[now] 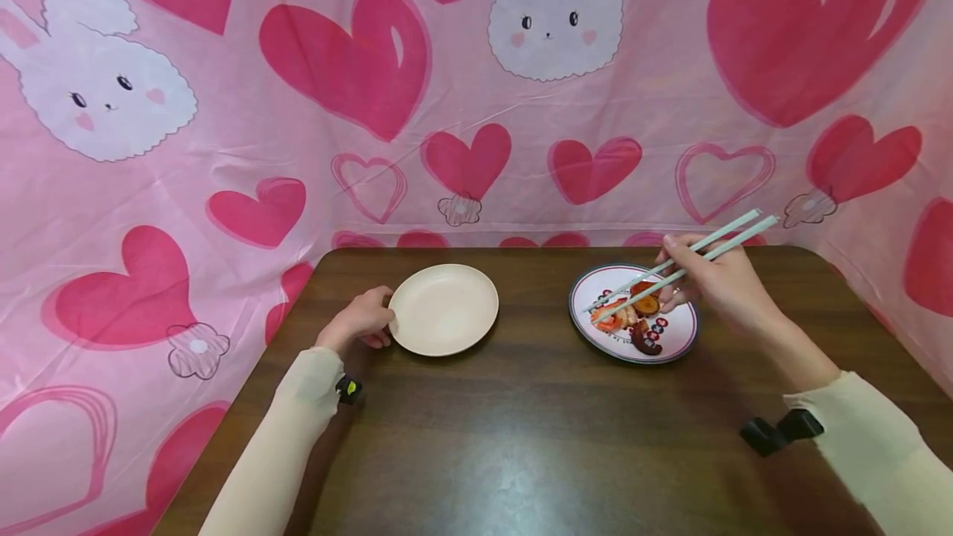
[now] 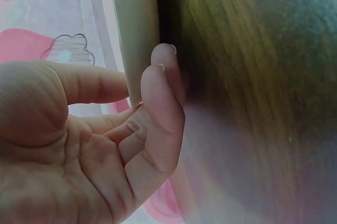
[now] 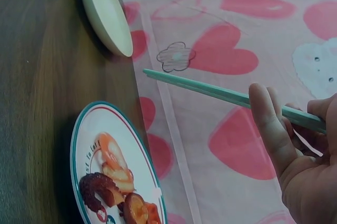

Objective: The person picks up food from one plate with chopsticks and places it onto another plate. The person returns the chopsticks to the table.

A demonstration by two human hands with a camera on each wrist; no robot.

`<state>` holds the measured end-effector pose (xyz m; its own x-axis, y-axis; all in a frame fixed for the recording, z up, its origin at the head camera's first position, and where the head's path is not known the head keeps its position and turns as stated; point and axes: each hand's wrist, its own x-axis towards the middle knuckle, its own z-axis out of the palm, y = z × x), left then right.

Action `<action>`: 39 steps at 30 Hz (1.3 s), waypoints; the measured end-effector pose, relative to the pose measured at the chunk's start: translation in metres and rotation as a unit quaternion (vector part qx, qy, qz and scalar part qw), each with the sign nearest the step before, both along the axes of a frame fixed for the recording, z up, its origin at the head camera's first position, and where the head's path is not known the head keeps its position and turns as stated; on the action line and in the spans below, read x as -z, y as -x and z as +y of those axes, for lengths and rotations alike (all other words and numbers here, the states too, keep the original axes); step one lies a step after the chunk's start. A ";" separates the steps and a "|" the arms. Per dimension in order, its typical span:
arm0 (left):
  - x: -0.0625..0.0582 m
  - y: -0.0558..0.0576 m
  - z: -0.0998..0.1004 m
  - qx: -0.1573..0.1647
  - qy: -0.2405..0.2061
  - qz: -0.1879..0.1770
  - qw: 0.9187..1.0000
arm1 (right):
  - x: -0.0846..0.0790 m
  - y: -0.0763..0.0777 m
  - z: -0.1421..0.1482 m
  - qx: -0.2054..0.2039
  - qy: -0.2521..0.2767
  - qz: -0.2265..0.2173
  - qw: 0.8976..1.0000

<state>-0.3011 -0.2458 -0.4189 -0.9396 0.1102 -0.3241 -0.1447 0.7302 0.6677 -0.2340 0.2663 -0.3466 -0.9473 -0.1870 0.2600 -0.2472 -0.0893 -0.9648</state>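
Observation:
At the left, my left hand [image 1: 362, 317] pinches the rim of a cream plate [image 1: 444, 310]. In the left wrist view the thumb lies on the plate's upper side, with curled fingers [image 2: 160, 103] beneath the edge. My right hand [image 1: 718, 275] holds a pair of pale green chopsticks [image 1: 711, 248] over a white plate with a blue rim [image 1: 673, 333]. From the head, the tips overlap an orange-and-white shrimp-like piece [image 1: 612, 318]; the right wrist view shows the chopsticks [image 3: 205, 88] raised clear of the food, nothing between them. A dark red curled tentacle [image 3: 90, 188] and a brown oval piece [image 3: 136, 209] also lie there.
Both plates stand near the far edge of a dark wooden table [image 1: 476, 428], a hand's width or more apart. Behind and beside it hangs a pink cloth [image 1: 521, 180] with hearts and rabbits. A black wrist camera [image 1: 782, 430] sits at the right sleeve.

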 end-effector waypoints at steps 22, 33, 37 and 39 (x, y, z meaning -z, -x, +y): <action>-0.003 -0.002 0.000 0.007 0.001 0.002 1.000 | 0.014 -0.006 0.047 -0.016 0.063 -0.014 0.998; -0.001 -0.002 0.002 -0.002 -0.005 -0.004 1.000 | 0.021 -0.010 0.063 0.013 0.049 -0.033 0.998; -0.001 -0.002 0.002 -0.003 -0.002 -0.002 1.000 | 0.024 -0.009 0.067 0.013 0.054 -0.036 0.998; -0.001 -0.002 0.002 -0.003 -0.001 -0.002 1.000 | 0.024 -0.009 0.068 0.018 0.050 -0.039 0.998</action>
<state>-0.2993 -0.2442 -0.4177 -0.9392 0.1056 -0.3267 -0.1509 0.7278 0.6690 -0.2248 0.3343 -0.3708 -0.9709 -0.1291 0.2016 -0.1772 -0.1790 -0.9678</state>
